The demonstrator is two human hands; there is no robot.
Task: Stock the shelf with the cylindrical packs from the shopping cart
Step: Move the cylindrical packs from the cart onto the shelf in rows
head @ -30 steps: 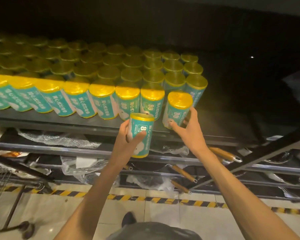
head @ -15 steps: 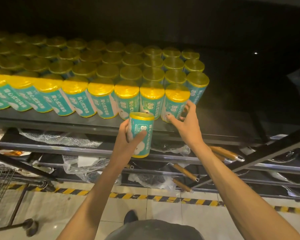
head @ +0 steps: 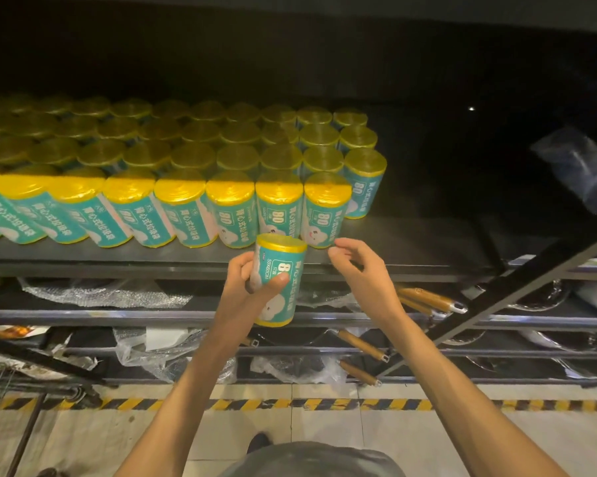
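Now the right hand [head: 360, 270] has let go of the last pack in the front row [head: 324, 210] and pulled back from the shelf [head: 427, 249]. Its grip is loose, fingers softly bent, holding nothing. That pack stands straight at the right end of the front row, close to the shelf's front edge.

The left hand [head: 247, 287] has its grip clamped round another round pack [head: 279, 280], thumb across the front, and holds it up just in front of the shelf's front edge, a bit tilted. The pack is a smooth tube with a shiny teal wrap and a crinkly yellow top.

Many more packs [head: 187, 160] of the same kind fill the dark flat shelf in tidy rows, from the left edge past the middle. The right part of the shelf is bare and dark.

Lower racks hold crumpled clear plastic [head: 104, 294] and pans with wooden handles [head: 427, 299]. A striped yellow and black line [head: 324, 404] runs along the tiled floor [head: 324, 432].
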